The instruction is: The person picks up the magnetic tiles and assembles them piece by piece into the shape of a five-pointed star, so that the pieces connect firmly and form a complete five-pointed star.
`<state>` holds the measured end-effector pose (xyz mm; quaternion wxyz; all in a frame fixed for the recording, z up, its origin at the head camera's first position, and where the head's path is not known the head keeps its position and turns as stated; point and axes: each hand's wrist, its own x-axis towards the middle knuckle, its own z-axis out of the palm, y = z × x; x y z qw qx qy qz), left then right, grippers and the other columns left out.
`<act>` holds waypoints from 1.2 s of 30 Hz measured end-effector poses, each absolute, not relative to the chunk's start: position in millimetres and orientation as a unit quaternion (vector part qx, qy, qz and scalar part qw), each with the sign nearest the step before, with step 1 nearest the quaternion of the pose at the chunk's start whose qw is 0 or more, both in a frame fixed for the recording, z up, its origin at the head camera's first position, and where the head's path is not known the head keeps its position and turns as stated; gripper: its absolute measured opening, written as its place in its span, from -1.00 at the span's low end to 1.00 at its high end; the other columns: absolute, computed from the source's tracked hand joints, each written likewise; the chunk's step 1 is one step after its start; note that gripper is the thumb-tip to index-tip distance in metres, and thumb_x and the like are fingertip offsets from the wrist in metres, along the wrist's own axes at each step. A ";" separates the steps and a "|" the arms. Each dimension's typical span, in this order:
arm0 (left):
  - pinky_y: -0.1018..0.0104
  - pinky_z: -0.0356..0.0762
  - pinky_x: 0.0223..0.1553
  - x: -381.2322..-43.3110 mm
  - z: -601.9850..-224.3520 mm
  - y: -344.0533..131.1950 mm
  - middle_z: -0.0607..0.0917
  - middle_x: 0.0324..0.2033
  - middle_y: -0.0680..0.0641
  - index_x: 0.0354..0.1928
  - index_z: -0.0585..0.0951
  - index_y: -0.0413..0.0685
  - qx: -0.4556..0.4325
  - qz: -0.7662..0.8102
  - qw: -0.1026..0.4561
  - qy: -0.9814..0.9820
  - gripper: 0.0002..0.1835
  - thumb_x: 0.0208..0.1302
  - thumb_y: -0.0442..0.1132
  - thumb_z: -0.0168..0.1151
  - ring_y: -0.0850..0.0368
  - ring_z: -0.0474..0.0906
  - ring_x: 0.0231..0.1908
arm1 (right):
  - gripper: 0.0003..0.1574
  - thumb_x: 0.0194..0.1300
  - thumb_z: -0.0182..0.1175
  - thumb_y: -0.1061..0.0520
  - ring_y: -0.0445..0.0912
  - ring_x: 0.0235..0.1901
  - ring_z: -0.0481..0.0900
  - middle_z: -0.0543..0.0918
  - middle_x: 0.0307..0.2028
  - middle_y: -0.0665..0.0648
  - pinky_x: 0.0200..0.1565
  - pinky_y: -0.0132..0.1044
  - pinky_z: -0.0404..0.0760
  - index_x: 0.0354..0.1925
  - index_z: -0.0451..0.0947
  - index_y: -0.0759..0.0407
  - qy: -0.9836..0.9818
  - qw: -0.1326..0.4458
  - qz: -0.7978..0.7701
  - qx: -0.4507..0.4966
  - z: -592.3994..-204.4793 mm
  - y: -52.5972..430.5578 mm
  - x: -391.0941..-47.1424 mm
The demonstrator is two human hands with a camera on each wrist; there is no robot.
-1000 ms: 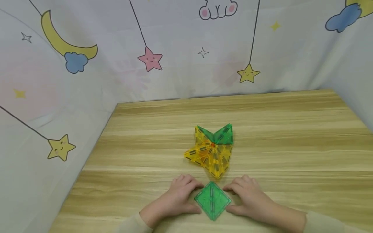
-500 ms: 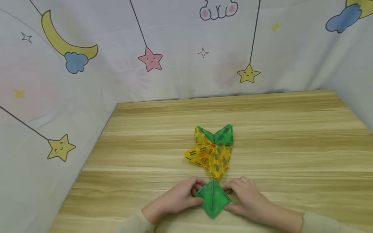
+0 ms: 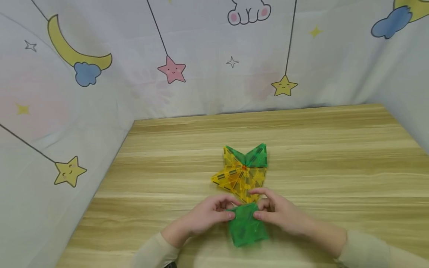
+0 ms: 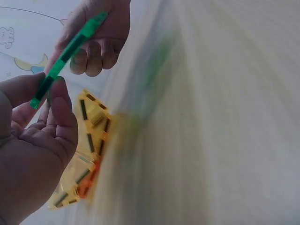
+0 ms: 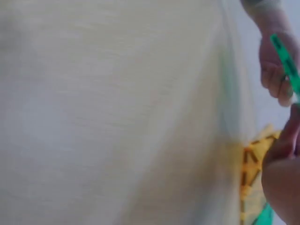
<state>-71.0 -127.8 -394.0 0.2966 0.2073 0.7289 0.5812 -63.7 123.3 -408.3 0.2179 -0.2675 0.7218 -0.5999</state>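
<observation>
Both hands hold green translucent magnetic tiles [image 3: 248, 227] up off the wooden table, near the person. The tiles are blurred in the head view and look like a thin strip, edge-on, in the left wrist view [image 4: 68, 61]. My left hand [image 3: 202, 216] pinches their upper left corner between thumb and fingers. My right hand [image 3: 286, 214] grips the upper right edge with its thumb in front, index finger reaching forward. Just beyond the hands lies a pointed, star-like build of yellow and green magnetic tiles [image 3: 234, 176], its near tip partly covered by the right fingers.
The wood-grain table [image 3: 161, 156] stretches to both sides and behind the build. A white cloth [image 3: 201, 93] printed with stars, moons and clouds hangs round its back and sides.
The green tiles, earlier a flat diamond on the table with a hand at each side, have been lifted, tilted and turned. Both hands have moved slightly forward and inward; the yellow-green build stays put.
</observation>
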 end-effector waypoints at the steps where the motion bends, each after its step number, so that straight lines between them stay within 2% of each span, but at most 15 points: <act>1: 0.27 0.53 -0.24 -72.9 -391.4 -126.3 0.62 -0.29 -0.05 0.04 0.51 -0.21 0.204 0.589 0.297 0.724 -0.71 0.29 -0.35 0.15 0.17 0.53 -0.31 | -0.34 0.31 0.16 0.15 -0.16 -0.33 0.57 0.62 -0.27 0.15 -0.23 -0.33 0.52 0.28 0.17 0.28 0.719 0.223 -0.604 -0.262 -404.9 122.6 -66.1; 5: 0.21 0.50 -0.29 -82.6 -381.6 -117.7 0.57 -0.37 -0.03 0.01 0.51 -0.21 0.181 0.607 0.276 0.723 -0.75 0.32 -0.32 0.13 0.16 0.48 -0.39 | -0.51 0.29 0.19 0.13 -0.12 -0.28 0.54 0.58 -0.13 0.19 -0.25 -0.32 0.54 0.15 0.39 0.23 0.721 0.220 -0.616 -0.231 -394.6 121.8 -72.4; 8: 0.24 0.48 -0.34 -90.5 -377.4 -110.4 0.54 -0.42 -0.03 0.01 0.50 -0.19 0.165 0.614 0.252 0.730 -0.76 0.33 -0.32 0.12 0.16 0.45 -0.45 | -0.63 0.28 0.20 0.14 -0.18 -0.38 0.45 0.55 -0.22 0.14 -0.35 -0.36 0.49 0.03 0.50 0.27 0.730 0.194 -0.622 -0.205 -391.6 124.4 -74.8; 11: 0.30 0.47 -0.38 -95.8 -374.0 -104.8 0.56 -0.42 -0.03 0.02 0.49 -0.18 0.158 0.614 0.230 0.739 -0.74 0.32 -0.33 0.13 0.15 0.45 -0.48 | -0.63 0.27 0.20 0.16 -0.22 -0.48 0.40 0.52 -0.39 0.07 -0.44 -0.37 0.45 0.00 0.49 0.33 0.730 0.171 -0.638 -0.179 -390.6 129.1 -78.5; 14: 0.31 0.48 -0.38 -98.8 -371.4 -101.9 0.59 -0.38 -0.04 0.04 0.50 -0.16 0.170 0.600 0.211 0.753 -0.71 0.28 -0.32 0.18 0.12 0.49 -0.45 | -0.63 0.28 0.20 0.18 -0.22 -0.53 0.37 0.48 -0.46 0.03 -0.49 -0.36 0.43 0.00 0.47 0.34 0.723 0.148 -0.658 -0.150 -390.6 135.2 -83.6; 19: 0.31 0.51 -0.27 -102.3 -370.5 -98.9 0.61 -0.28 -0.01 0.04 0.56 -0.07 0.200 0.551 0.186 0.788 -0.67 0.21 -0.24 0.28 0.14 0.54 -0.30 | -0.78 0.29 0.17 0.21 -0.22 -0.51 0.35 0.47 -0.40 0.00 -0.47 -0.37 0.42 -0.07 0.52 0.13 0.710 0.101 -0.686 -0.126 -395.4 144.8 -92.9; 23: 0.35 0.50 -0.24 -106.6 -374.1 -94.3 0.61 -0.26 0.05 0.04 0.58 -0.04 0.214 0.514 0.165 0.814 -0.64 0.18 -0.22 0.31 0.20 0.52 -0.27 | -0.79 0.30 0.16 0.24 -0.24 -0.47 0.38 0.50 -0.38 -0.02 -0.43 -0.40 0.44 -0.13 0.55 -0.03 0.691 0.077 -0.709 -0.117 -402.7 149.2 -97.8; 30: 0.38 0.46 -0.25 -118.4 -377.1 -82.2 0.60 -0.25 0.11 0.08 0.57 -0.02 0.245 0.419 0.097 0.869 -0.68 0.29 -0.20 0.21 0.25 0.49 -0.25 | -0.81 0.29 0.19 0.19 -0.20 -0.45 0.38 0.48 -0.39 -0.01 -0.40 -0.37 0.41 -0.11 0.50 0.03 0.688 0.063 -0.719 -0.074 -410.5 153.1 -102.9; 36: 0.34 0.46 -0.13 -127.2 -379.8 -80.9 0.63 -0.21 0.04 0.07 0.59 -0.08 0.262 0.377 0.064 0.886 -0.69 0.29 -0.24 0.20 0.18 0.51 -0.17 | -0.81 0.29 0.17 0.27 -0.21 -0.44 0.41 0.47 -0.42 -0.02 -0.36 -0.39 0.47 -0.13 0.50 0.06 0.662 0.040 -0.747 -0.045 -417.1 154.7 -108.3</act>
